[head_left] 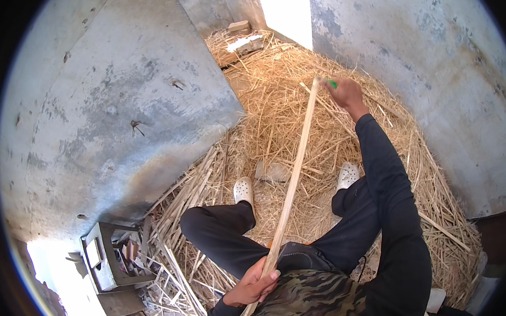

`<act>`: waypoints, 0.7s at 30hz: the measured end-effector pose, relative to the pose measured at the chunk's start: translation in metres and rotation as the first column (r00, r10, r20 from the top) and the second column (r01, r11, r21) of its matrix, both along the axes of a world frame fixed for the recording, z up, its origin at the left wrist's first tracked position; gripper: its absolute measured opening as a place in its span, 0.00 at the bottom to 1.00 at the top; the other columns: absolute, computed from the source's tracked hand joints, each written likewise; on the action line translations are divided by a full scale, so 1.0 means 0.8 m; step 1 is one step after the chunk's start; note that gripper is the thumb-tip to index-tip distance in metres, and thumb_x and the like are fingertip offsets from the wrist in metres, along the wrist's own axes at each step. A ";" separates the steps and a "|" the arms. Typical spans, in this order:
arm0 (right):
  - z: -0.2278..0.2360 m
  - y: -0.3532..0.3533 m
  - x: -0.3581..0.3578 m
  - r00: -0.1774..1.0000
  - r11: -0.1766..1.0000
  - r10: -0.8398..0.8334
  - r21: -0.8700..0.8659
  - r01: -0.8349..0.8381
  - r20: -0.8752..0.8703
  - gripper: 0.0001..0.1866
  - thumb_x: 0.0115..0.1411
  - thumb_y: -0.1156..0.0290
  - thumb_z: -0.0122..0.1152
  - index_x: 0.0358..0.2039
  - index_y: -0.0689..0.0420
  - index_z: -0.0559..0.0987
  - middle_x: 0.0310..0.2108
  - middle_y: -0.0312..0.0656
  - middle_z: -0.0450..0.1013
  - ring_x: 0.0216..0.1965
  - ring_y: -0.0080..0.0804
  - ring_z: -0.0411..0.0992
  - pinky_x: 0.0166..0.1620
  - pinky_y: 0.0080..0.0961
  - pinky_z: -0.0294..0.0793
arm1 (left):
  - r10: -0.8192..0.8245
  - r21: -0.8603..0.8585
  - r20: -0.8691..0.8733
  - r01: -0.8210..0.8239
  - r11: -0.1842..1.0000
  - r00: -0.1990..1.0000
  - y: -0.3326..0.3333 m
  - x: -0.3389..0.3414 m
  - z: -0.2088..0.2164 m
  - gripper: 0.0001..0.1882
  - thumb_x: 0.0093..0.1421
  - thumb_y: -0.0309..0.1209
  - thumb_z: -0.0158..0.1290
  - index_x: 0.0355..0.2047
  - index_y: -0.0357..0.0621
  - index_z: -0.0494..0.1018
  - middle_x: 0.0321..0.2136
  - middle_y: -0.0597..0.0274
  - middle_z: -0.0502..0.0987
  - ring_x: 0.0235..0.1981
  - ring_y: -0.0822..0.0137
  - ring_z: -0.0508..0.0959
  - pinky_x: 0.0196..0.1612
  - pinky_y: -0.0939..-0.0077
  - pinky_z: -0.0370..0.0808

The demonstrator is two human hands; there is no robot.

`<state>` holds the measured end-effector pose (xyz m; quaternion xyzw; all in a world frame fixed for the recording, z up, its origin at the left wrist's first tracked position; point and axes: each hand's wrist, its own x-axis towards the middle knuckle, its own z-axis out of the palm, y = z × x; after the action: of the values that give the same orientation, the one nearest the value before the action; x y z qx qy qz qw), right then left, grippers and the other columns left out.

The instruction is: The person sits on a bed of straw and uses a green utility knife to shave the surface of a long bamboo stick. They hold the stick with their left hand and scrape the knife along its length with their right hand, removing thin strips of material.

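Observation:
A long pale wooden strip (294, 176) slants across my lap, its far end up and to the right. Near my waist my left hand (253, 284) is closed around its lower part. Out at the far end, my right hand (346, 93) is closed on a green-handled tool (333, 84). The tool's working end meets the strip's tip, but it is too small and pale to tell its kind. Both arms wear dark sleeves; the right one is stretched far forward.
Shavings and split strips (274, 117) cover the floor around my white clogs (243, 190). A flat block (272, 171) lies between my feet. Longer strips (181, 268) pile at the left, beside an open-fronted box (111, 257). Worn walls (132, 107) rise on both sides.

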<state>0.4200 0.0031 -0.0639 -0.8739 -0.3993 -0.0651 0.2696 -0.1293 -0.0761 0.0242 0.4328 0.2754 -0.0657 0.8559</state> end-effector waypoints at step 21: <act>0.043 -0.055 -0.257 0.735 0.729 0.650 0.116 -0.675 0.195 0.38 0.53 0.26 0.51 0.10 0.50 0.72 0.06 0.35 0.62 0.08 0.32 0.64 0.15 0.31 0.61 | 0.215 0.518 0.095 -0.232 0.823 0.972 0.096 0.131 -0.019 0.17 0.73 0.43 0.36 0.46 0.42 0.64 0.18 0.73 0.61 0.14 0.81 0.59 0.18 0.87 0.61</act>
<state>0.2145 -0.0411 -0.0296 -0.6386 -0.6955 -0.0616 0.3235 -0.0244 0.0011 0.0088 0.6161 0.3175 0.1199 0.7108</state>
